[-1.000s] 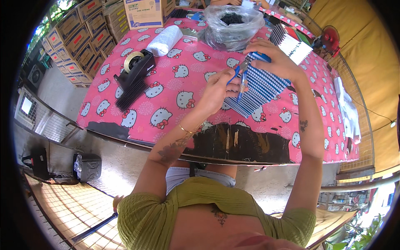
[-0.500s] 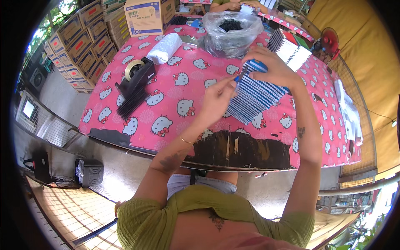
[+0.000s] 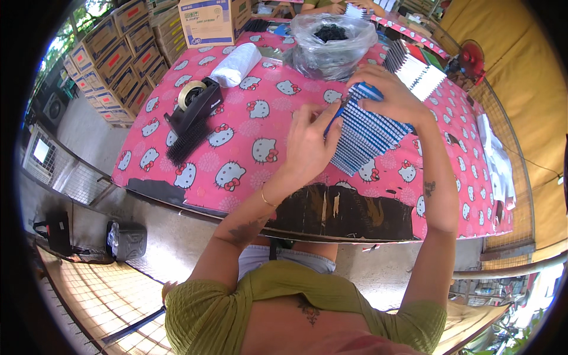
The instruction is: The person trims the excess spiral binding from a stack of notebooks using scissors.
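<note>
A bendy sheet (image 3: 370, 133) patterned with rows of small blue and white squares hangs slanted above the near table. My right hand (image 3: 390, 97) is closed over its upper end, the fingers curled around a rolled or folded blue part. My left hand (image 3: 312, 142) is at the sheet's left edge, thumb and forefinger closed on a slim blue piece (image 3: 335, 118). Whether that piece is a separate tool or part of the sheet is hard to tell. A dark narrow strip shows between the two hands.
A black tape dispenser (image 3: 195, 106), a dark bristly strip (image 3: 188, 143) and a white roll (image 3: 236, 65) lie left. Beyond are a clear plastic bag (image 3: 328, 53) of black pieces and a carton (image 3: 214, 22). White toothed sheets (image 3: 417, 74) lie right; another person's hands (image 3: 349, 7) are at the back.
My left hand has turned and shifted slightly, its fingers now more raised, with more of the slim blue piece showing. My right hand keeps its hold on the sheet.
</note>
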`<state>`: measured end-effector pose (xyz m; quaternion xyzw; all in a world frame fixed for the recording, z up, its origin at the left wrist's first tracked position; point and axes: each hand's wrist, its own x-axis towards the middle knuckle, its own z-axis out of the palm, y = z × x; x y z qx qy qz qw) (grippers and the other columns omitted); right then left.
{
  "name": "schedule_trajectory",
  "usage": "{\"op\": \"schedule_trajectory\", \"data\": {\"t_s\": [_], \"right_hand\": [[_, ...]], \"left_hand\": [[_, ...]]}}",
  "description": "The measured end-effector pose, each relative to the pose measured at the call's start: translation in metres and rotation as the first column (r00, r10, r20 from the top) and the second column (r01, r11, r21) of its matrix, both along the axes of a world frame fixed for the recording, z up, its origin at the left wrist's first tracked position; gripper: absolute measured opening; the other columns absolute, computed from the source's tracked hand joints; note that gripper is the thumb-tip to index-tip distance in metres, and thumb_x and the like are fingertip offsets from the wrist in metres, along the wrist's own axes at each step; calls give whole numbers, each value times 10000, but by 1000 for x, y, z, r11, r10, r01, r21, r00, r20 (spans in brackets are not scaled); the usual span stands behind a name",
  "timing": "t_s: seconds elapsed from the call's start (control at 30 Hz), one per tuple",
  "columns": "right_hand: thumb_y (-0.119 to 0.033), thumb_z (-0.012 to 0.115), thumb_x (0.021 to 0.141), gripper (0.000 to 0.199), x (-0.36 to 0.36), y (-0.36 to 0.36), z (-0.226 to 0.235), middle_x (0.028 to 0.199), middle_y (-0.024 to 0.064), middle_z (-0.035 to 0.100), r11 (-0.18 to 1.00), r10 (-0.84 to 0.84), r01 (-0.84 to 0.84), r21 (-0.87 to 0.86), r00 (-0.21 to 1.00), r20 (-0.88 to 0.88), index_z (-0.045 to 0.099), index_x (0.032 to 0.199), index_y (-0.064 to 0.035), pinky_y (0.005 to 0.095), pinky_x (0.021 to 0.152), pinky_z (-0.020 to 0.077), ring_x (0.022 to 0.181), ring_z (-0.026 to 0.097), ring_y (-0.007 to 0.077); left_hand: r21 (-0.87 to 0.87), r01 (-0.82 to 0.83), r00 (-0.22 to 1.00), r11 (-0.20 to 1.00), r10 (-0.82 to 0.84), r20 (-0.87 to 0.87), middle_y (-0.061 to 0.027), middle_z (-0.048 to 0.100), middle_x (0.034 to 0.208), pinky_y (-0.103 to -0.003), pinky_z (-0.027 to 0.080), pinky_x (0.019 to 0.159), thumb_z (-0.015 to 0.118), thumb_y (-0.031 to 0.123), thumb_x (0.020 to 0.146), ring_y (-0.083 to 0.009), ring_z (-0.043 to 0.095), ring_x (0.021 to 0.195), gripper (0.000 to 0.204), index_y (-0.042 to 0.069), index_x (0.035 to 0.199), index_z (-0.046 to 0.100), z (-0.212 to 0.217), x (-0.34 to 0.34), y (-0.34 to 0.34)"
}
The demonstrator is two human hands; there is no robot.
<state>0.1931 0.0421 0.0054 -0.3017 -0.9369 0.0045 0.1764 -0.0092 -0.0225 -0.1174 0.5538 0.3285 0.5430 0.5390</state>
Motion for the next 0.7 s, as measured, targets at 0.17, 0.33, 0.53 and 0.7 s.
{"op": "schedule_trajectory", "data": {"t_s": [0.17, 0.33, 0.53, 0.7], "right_hand": [[-225, 664, 752, 400, -1, -4, 0, 1137, 63, 579, 999, -25, 26, -24, 1000, 3, 604, 1128, -107, 411, 996, 385, 1153, 519, 265], [-225, 661, 754, 395, -1, -3, -1, 1134, 59, 579, 1000, -20, 20, -14, 1000, -7, 604, 1126, -108, 415, 992, 389, 1153, 520, 265], [-241, 661, 758, 390, 0, -1, -2, 1127, 58, 577, 1000, -16, 16, -5, 1000, -11, 603, 1122, -113, 426, 990, 388, 1152, 519, 265], [-228, 663, 752, 400, 2, 0, -2, 1136, 73, 573, 999, -19, 19, -36, 1000, 0, 599, 1129, -110, 411, 1001, 383, 1149, 513, 286]], "left_hand": [[-210, 178, 956, 961, -118, 269, -129, 673, 946, -307, 550, 726, 446, 270, 994, -233, 699, 814, 385, -19, 1239, 515, 0, -6, -1], [-301, 191, 942, 934, -89, 323, -105, 669, 901, -302, 537, 678, 453, 244, 982, -211, 666, 717, 392, -36, 1242, 544, 8, -6, -1], [95, -81, 991, 992, 91, -103, -110, 663, 884, -273, 493, 607, 461, 253, 1001, -187, 611, 641, 313, -5, 1078, 620, 1, -4, 0], [-134, 69, 986, 989, -47, 159, -141, 672, 919, -305, 537, 653, 461, 259, 995, -235, 660, 713, 332, -18, 1132, 581, -2, -6, -5]]}}
